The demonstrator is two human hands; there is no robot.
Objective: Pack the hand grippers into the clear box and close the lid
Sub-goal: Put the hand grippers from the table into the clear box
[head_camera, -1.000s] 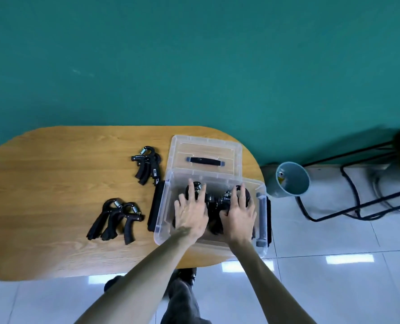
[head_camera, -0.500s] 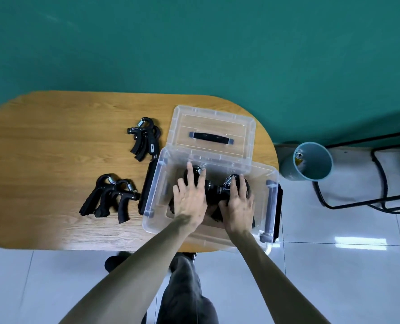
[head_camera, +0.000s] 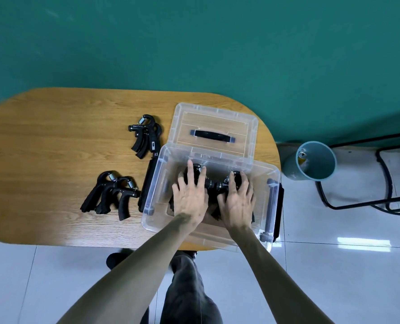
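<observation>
An oval wooden table [head_camera: 54,141] carries an open clear plastic box [head_camera: 155,183] at its 4 o'clock end. A clear lid with a black handle [head_camera: 214,134] lies flat at the box's 12 o'clock; black spring hand grippers lie at 10 o'clock [head_camera: 145,136] and 9 o'clock [head_camera: 110,195].

One clear plastic box [head_camera: 155,183] and one clear lid with a black handle [head_camera: 250,132] sit on one oval wooden table [head_camera: 54,141]. Outside the box lie two clusters of black spring hand grippers [head_camera: 145,136], the nearer cluster [head_camera: 110,195] showing three handles; those inside the box are too hidden to count. Two bare hands are in view, and one grey-blue bucket [head_camera: 311,164] stands on the floor.
</observation>
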